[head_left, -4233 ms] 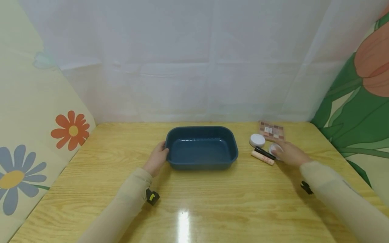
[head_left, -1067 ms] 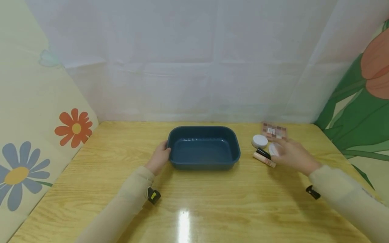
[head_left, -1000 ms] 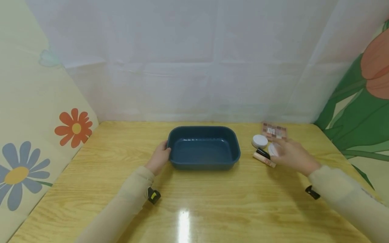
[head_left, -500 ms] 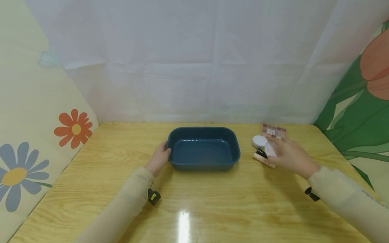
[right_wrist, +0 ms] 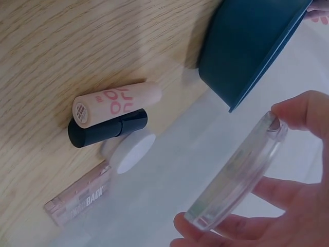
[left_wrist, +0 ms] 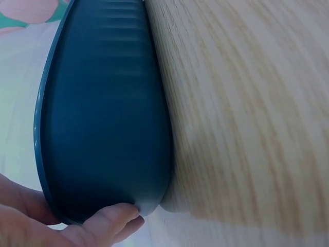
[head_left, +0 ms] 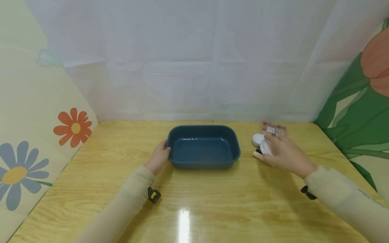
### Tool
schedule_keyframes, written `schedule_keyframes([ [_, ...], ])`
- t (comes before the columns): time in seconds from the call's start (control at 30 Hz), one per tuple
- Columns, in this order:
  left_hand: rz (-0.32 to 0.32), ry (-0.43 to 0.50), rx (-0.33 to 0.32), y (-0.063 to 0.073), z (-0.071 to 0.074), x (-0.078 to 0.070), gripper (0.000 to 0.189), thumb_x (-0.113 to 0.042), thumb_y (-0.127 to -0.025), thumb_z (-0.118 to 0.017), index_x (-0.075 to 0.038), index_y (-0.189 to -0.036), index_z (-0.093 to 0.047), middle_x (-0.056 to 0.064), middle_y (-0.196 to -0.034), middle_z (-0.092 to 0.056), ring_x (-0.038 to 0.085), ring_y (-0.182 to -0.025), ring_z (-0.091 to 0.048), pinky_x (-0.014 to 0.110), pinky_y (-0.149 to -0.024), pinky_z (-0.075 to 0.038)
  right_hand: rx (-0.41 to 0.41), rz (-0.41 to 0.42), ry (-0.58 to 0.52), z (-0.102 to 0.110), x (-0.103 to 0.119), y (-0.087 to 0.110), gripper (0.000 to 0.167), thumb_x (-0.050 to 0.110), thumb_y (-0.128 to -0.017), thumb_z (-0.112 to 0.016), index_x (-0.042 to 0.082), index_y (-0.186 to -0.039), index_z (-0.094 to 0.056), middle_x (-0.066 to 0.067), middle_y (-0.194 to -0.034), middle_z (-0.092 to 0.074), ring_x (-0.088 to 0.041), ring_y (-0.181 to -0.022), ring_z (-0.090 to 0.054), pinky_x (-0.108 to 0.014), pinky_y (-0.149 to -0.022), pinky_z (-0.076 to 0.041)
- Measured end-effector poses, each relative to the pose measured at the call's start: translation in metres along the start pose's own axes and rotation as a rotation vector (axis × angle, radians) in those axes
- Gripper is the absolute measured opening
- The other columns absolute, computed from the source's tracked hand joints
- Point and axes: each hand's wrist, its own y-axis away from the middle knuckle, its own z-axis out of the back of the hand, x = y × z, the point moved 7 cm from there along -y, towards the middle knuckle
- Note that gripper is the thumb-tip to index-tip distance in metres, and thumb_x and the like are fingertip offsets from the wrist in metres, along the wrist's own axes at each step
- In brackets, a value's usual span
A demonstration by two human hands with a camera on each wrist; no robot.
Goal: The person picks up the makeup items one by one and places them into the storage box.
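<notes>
My left hand [head_left: 158, 157] grips the left end of a dark blue rectangular tub [head_left: 203, 165], thumb and fingers at its wall. In the left wrist view the tub's side [left_wrist: 108, 103] rests on the wooden surface. My right hand [head_left: 287, 153] holds a round clear-edged compact [right_wrist: 236, 172] by its edge, between thumb and fingers, tilted above the other cosmetics. Below it lie a peach tube [right_wrist: 115, 103] with pink lettering, a slim black tube [right_wrist: 105, 131], a white round container [right_wrist: 133, 152] and a pinkish eyeshadow palette [right_wrist: 79, 193].
The wooden table [head_left: 194, 195] ends at a white cloth backdrop [head_left: 188, 67]. Flower-patterned panels stand on both sides, one with a red flower [head_left: 73, 127] at left. The tub stands left of the cosmetics.
My right hand has lifted the round compact off the table and carried it slightly left, over the black and peach tubes. My left hand stays on the tub.
</notes>
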Motion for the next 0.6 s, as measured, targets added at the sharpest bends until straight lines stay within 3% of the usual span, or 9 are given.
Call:
schedule_keyframes([
  [0.13,0.002,-0.001,0.005,0.0,0.0,0.0,0.047,0.001,-0.102,-0.024,0.014,-0.147,-0.017,0.031,-0.153,-0.019,0.043,-0.141,-0.022,0.051,-0.114,-0.026,-0.021,0.014,-0.003,0.0,0.005,0.0,0.074,0.036,-0.088,-0.07,-0.009,-0.14,-0.042,-0.038,-0.132,-0.046,-0.052,-0.115,-0.046,-0.067,-0.091,-0.04],
  [0.37,-0.005,-0.006,0.007,-0.001,0.0,0.0,0.047,0.001,-0.102,-0.024,0.015,-0.146,-0.017,0.032,-0.153,-0.02,0.042,-0.141,-0.023,0.051,-0.114,-0.027,-0.029,0.027,-0.046,0.001,0.014,0.001,0.065,0.023,-0.087,-0.067,-0.009,-0.139,-0.044,-0.036,-0.139,-0.04,-0.054,-0.121,-0.041,-0.068,-0.094,-0.038],
  [0.6,-0.013,-0.016,0.006,-0.003,0.0,0.0,0.047,0.002,-0.102,-0.024,0.015,-0.147,-0.017,0.031,-0.154,-0.019,0.042,-0.142,-0.021,0.05,-0.115,-0.025,-0.044,0.035,-0.075,0.001,0.017,-0.001,0.066,0.022,-0.088,-0.066,-0.006,-0.142,-0.041,-0.034,-0.144,-0.035,-0.053,-0.124,-0.038,-0.066,-0.093,-0.039],
])
